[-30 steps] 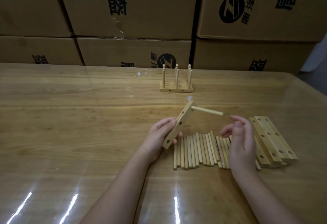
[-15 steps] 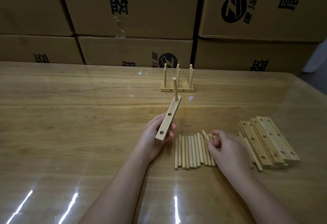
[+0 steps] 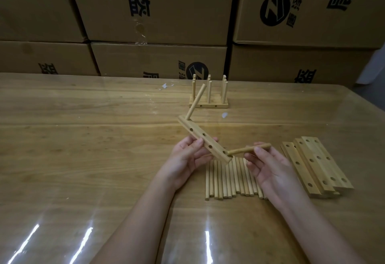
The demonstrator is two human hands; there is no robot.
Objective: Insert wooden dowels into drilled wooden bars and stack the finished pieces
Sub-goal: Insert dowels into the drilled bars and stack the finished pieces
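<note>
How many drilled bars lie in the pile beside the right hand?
3: left bar, middle bar, right bar on top; others may be hidden underneath.

The right hand (image 3: 268, 165) covers the right end of the loose dowels (image 3: 220, 180), and the held bar (image 3: 205, 139) hides part of the fingers of the left hand (image 3: 185, 159). Whether the pinched dowel (image 3: 241, 150) has entered the bar's end hole cannot be told. The cardboard boxes (image 3: 158, 7) are cut off by the top edge.
</note>
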